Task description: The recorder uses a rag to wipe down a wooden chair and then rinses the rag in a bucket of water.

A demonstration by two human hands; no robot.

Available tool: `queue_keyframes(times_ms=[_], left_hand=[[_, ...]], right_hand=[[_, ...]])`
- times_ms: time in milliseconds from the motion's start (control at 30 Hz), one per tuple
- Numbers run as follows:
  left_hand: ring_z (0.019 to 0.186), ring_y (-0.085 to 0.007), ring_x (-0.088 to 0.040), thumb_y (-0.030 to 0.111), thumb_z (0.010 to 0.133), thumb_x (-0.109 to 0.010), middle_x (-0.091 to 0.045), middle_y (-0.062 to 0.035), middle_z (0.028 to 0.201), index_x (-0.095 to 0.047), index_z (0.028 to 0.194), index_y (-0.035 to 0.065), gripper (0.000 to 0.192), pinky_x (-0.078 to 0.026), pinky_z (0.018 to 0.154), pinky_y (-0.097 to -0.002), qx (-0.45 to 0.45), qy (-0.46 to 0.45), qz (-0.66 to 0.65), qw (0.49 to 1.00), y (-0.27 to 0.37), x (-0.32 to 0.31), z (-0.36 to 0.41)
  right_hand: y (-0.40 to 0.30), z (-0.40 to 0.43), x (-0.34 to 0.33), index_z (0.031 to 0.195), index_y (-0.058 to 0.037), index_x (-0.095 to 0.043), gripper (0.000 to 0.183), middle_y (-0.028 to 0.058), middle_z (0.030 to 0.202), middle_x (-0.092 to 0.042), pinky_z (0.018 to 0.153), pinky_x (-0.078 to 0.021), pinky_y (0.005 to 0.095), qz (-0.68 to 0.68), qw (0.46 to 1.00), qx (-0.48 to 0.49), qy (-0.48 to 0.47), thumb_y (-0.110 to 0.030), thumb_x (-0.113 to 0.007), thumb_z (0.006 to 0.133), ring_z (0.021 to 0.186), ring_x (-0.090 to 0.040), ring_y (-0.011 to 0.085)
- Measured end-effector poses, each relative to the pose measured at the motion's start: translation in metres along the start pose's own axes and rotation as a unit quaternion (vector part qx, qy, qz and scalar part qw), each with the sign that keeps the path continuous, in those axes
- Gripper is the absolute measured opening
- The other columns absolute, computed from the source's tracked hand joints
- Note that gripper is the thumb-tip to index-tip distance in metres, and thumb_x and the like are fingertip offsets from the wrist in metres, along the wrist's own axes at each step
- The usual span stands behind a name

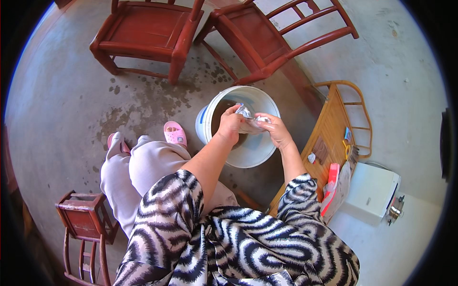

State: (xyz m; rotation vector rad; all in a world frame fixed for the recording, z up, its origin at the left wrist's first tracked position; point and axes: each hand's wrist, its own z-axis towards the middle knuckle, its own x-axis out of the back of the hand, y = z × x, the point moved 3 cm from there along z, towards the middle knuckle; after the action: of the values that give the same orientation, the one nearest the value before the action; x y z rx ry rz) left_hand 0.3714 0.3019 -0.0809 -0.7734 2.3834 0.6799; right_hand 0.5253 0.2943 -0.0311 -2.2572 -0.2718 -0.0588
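Above a white plastic bucket (253, 157) that holds dark, murky water (221, 111), both of my hands grip a wet, crumpled whitish cloth (252, 125). My left hand (230, 123) pinches its left end, with a bluish-white part bunched at the fingertips. The other end is held by my right hand (273, 129), with a white fold between thumb and fingers. The cloth hangs between the two hands over the bucket's opening. The bucket stands on the concrete floor, tilted in the view, and its inner wall shows pale on the right.
Two red wooden chairs (143, 30) (250, 39) stand beyond the bucket. To the right is a bamboo bench (315, 143) bearing small items and a red-and-white bag (332, 182), beside a white box-like appliance (372, 189). A small red chair (80, 218) sits at lower left. Wet patches (143, 103) mark the floor.
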Motion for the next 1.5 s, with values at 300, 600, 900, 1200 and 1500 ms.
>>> queue_keyframes(times_ms=[300, 600, 900, 1200, 1500], left_hand=[[0.092, -0.0177, -0.056, -0.009, 0.071, -0.057, -0.057, -0.0097, 0.104, -0.051, 0.114, 0.0006, 0.044, -0.044, 0.081, -0.0282, -0.086, 0.024, 0.237, 0.967, -0.002, 0.004, 0.007], [0.078, -0.0141, -0.052, -0.001, 0.075, -0.057, -0.053, -0.0046, 0.084, -0.054, 0.093, 0.0041, 0.019, -0.043, 0.071, -0.0251, -0.066, 0.042, 0.233, 0.969, 0.007, -0.006, -0.008], [0.073, -0.0138, -0.049, 0.017, 0.08, -0.047, -0.053, -0.0066, 0.084, -0.054, 0.091, 0.0065, 0.017, -0.038, 0.064, -0.0264, -0.018, 0.003, 0.074, 0.997, 0.013, -0.008, -0.01], [0.068, -0.0135, -0.047, 0.022, 0.079, -0.048, -0.053, -0.0041, 0.076, -0.057, 0.081, 0.0085, 0.017, -0.035, 0.062, -0.0284, 0.016, -0.006, 0.144, 0.989, 0.006, -0.006, -0.01], [0.058, -0.0126, -0.047, 0.023, 0.088, -0.048, -0.053, -0.0042, 0.069, -0.054, 0.078, 0.0016, 0.024, -0.038, 0.051, -0.0279, 0.008, 0.008, 0.028, 1.0, 0.009, -0.004, -0.007]], right_hand=[[-0.005, 0.002, -0.002, 0.087, -0.0066, -0.054, 0.008, 0.0016, 0.088, -0.056, 0.077, -0.0362, 0.0219, -0.005, 0.988, 0.12, 0.092, -0.01, -0.059, 0.082, 0.082, -0.048, 0.0091], [-0.007, -0.002, -0.006, 0.101, -0.0035, -0.054, 0.021, 0.0038, 0.096, -0.056, 0.077, -0.0385, 0.0221, -0.013, 0.998, 0.056, 0.012, -0.006, -0.059, 0.08, 0.085, -0.049, 0.0089], [-0.006, -0.001, -0.009, 0.094, -0.0011, -0.06, 0.016, 0.0021, 0.083, -0.059, 0.074, -0.0397, 0.0223, 0.044, 0.996, 0.042, 0.061, -0.006, -0.059, 0.078, 0.078, -0.052, 0.0091], [-0.004, 0.004, -0.006, 0.094, -0.0019, -0.06, 0.017, 0.0021, 0.085, -0.059, 0.074, -0.0403, 0.0219, 0.144, 0.978, 0.116, 0.097, -0.004, -0.059, 0.077, 0.08, -0.053, 0.0091], [-0.021, 0.005, -0.038, 0.096, -0.0017, -0.056, 0.016, 0.0014, 0.082, -0.057, 0.072, -0.0424, 0.0226, 0.081, 0.98, 0.141, 0.114, -0.009, -0.056, 0.082, 0.074, -0.053, 0.0099]])
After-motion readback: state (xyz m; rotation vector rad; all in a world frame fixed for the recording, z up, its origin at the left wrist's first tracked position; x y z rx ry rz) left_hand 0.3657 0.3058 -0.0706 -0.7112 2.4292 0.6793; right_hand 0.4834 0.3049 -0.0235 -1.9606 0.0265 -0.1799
